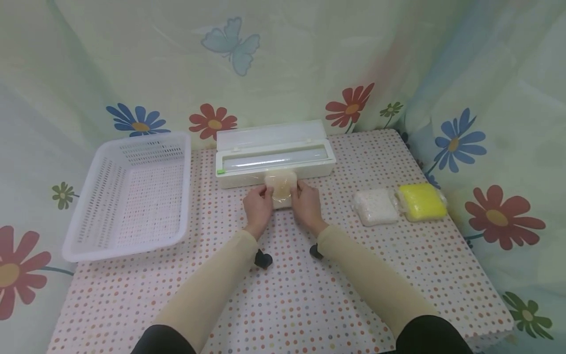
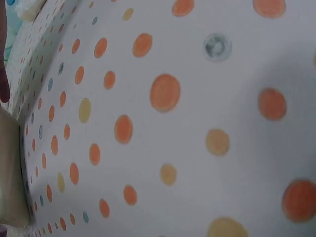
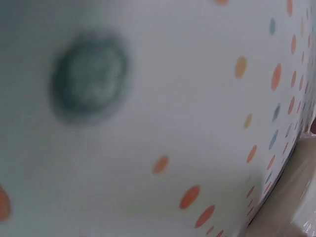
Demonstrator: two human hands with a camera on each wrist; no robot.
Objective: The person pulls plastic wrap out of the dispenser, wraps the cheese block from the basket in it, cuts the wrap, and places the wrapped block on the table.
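Between both hands is a cream-coloured block [image 1: 281,191] in clear plastic film, standing against the front of a white cling film dispenser [image 1: 276,164]. My left hand [image 1: 258,207] pinches its left edge, and my right hand [image 1: 307,205] pinches its right edge. The dispenser's lid [image 1: 271,135] is raised, with a roll of film visible inside. At the left rim of the left wrist view part of the block [image 2: 11,173] shows beside a finger [image 2: 3,74]. The right wrist view catches the block [image 3: 289,197] low at the right.
A white plastic basket [image 1: 187,196] stands on the left of the dotted tablecloth [image 1: 283,305]. Over on the right lie a white film-wrapped block [image 1: 376,206] and a yellow film-wrapped block [image 1: 422,202], side by side. A flowered curtain [image 1: 283,59] hangs behind the table.
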